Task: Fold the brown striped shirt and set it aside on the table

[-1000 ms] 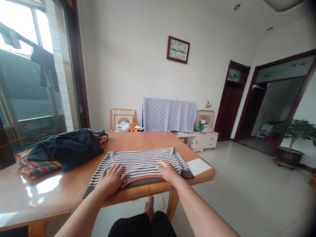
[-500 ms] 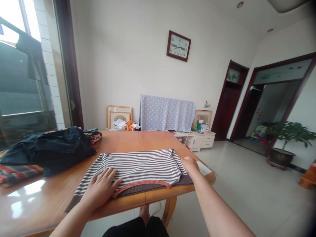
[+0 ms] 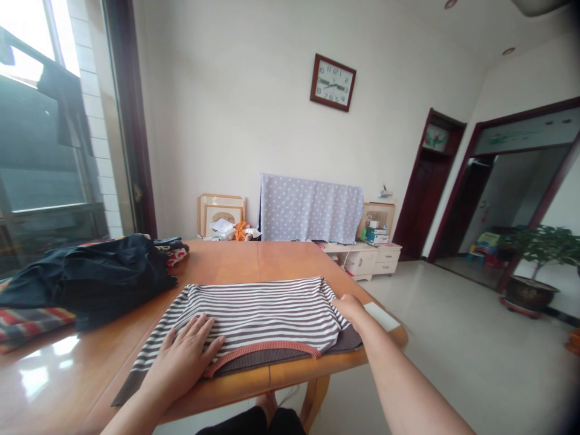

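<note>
While the striped sweater point(image 3: 267, 311) lies flat along the near edge of the tabletop point(image 3: 233, 257), the person's left hand point(image 3: 188, 350) presses palm-down on its left part, the fingers open and spread over the stripes. At the other side, the right hand point(image 3: 350, 309) touches the right sleeve; its fingers are mostly tucked out of my sight, so I can't tell whether they grip the cloth. The orange-red neckband point(image 3: 267, 346) curves between the two hands, on the person's side, with dark ribbing point(image 3: 263, 359) showing just below it. Off to the left sits a rumpled dark garment point(image 3: 104, 275) over a checked cloth point(image 3: 36, 326), and a pale sheet point(image 3: 383, 316) lies near the right corner, just beyond the right hand.
</note>
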The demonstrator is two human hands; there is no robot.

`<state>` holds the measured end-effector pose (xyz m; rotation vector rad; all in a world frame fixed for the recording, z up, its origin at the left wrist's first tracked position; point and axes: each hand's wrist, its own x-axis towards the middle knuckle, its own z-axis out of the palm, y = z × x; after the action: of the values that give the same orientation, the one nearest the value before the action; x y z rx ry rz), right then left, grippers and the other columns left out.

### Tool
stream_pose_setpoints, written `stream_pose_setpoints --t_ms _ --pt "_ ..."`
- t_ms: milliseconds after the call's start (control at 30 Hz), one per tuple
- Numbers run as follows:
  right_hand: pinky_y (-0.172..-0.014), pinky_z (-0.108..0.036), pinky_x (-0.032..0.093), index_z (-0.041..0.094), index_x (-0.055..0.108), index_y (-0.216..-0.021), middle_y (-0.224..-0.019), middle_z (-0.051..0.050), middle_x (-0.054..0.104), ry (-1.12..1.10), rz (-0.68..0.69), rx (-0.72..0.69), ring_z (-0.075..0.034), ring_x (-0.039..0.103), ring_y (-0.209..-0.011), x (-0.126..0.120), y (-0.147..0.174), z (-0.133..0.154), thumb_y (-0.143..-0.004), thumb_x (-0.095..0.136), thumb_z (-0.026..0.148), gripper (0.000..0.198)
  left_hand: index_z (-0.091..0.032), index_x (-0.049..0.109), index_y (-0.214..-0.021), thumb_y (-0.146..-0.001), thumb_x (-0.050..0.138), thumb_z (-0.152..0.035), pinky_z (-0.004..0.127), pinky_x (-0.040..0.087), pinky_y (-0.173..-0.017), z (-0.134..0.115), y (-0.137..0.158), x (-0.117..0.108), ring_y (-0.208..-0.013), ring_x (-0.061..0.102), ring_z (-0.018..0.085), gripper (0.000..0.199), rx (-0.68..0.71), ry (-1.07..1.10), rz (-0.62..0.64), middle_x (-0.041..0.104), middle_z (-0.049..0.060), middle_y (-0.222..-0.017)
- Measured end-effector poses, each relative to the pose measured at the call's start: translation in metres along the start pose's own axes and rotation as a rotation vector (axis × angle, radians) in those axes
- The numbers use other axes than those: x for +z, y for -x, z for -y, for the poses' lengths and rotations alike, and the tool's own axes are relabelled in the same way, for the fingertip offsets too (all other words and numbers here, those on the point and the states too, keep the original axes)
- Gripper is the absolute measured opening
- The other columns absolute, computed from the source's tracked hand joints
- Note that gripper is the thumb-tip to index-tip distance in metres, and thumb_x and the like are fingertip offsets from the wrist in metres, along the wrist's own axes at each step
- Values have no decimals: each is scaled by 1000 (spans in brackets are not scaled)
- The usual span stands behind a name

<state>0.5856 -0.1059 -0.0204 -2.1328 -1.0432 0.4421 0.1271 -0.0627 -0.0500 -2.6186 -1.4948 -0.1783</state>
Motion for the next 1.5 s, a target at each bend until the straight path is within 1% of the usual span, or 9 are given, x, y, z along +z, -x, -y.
stream_pose_setpoints --t_ms 167,300,567,800,933,1033,1100,1300,1500 --pt "-66 -30 51 18 65 -78 -85 -12 74 -71 133 72 -27 70 -83 5 2 -1 -57 77 26 25 -40 58 -139 -97 49 -38 63 12 -120 4 -1 10 -154 18 35 43 -5 20 -31 33 2 -164" --pt "-60 -30 51 18 63 -82 -81 -9 73 -165 234 90 -24 70 -70 6 7 6 -63 65 23 20 -36 59 -138 -97 47 -43 61 10 -121 6 -1 20 -155 15 33 44 -29 76 -73 33 3 -164" --pt "-62 -25 52 19 63 -96 -88 -6 75 -265 366 -69 -21 72 -77 15 14 70 -67 54 20 31 -32 51 -146 -97 43 -54 60 12 -121 -2 1 8 -154 19 34 54 -82 116 -87 36 6 -163" --pt "-61 -24 47 17 68 -97 -87 -5 74 -112 387 -292 -20 68 -75 72 43 136 -64 58 19 34 -27 47 -149 -96 39 -60 58 13 -122 -7 3 1 -154 21 31 63 -152 164 -95 36 8 -162" --pt "-68 -26 47 23 71 -99 -95 -4 75 67 386 -387 -23 68 -84 114 70 145 -62 64 20 38 -30 46 -150 -96 37 -62 57 12 -123 -7 4 5 -154 20 31 63 -160 168 -116 35 6 -163" --pt "-74 -28 47 23 72 -100 -102 -7 75 150 369 -394 -25 67 -94 132 80 142 -61 70 22 39 -30 46 -150 -96 36 -63 57 10 -123 -7 4 6 -154 21 31 64 -166 172 -115 35 6 -163" --pt "-73 -26 46 23 73 -98 -100 -6 75 139 377 -396 -24 67 -92 135 80 140 -62 72 23 35 -28 46 -151 -97 35 -63 58 10 -123 -8 4 6 -154 21 32 65 -162 174 -116 34 7 -163" --pt "-55 -20 39 18 70 -84 -75 -1 70 51 456 -378 -14 61 -64 121 69 147 -70 64 18 15 -25 47 -149 -99 37 -59 59 12 -122 -9 6 6 -152 24 32 62 -137 163 -167 38 9 -161" --pt "-48 -20 42 19 65 -93 -70 0 66 -52 616 -330 -12 58 -53 117 83 153 -77 67 25 18 -27 55 -142 -97 41 -60 55 15 -122 -11 6 1 -151 29 32 57 -120 158 -183 43 9 -158"
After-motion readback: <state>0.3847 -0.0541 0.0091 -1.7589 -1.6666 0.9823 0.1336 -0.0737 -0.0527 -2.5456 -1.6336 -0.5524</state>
